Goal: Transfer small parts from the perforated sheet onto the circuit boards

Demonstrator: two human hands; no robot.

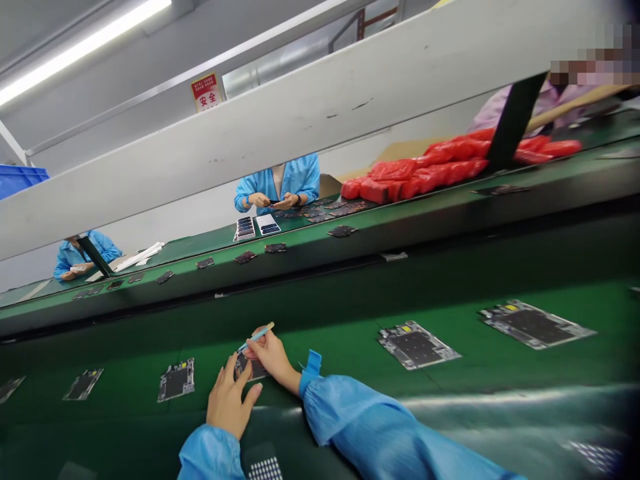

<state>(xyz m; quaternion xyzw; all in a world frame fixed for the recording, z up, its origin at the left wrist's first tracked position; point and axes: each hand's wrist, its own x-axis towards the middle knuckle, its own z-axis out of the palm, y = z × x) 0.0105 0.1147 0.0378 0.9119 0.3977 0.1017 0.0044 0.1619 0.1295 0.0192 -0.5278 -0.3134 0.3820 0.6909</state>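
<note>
My right hand (271, 355) is closed on a thin blue-and-tan pen-like tool (256, 337), its tip over a small dark circuit board (249, 367) on the green conveyor belt (350, 360). My left hand (229, 401) rests beside that board, its fingers curled and its fingertips touching the board's left edge. Both arms wear blue sleeves.
More boards lie on the near belt: one to the left (176, 380), another further left (83, 383), two to the right (417, 345) (536, 324). Across the far belt sit people in blue coats (278, 189) (83, 255). Red bags (450, 167) are piled at the back right. A white beam (320, 113) crosses overhead.
</note>
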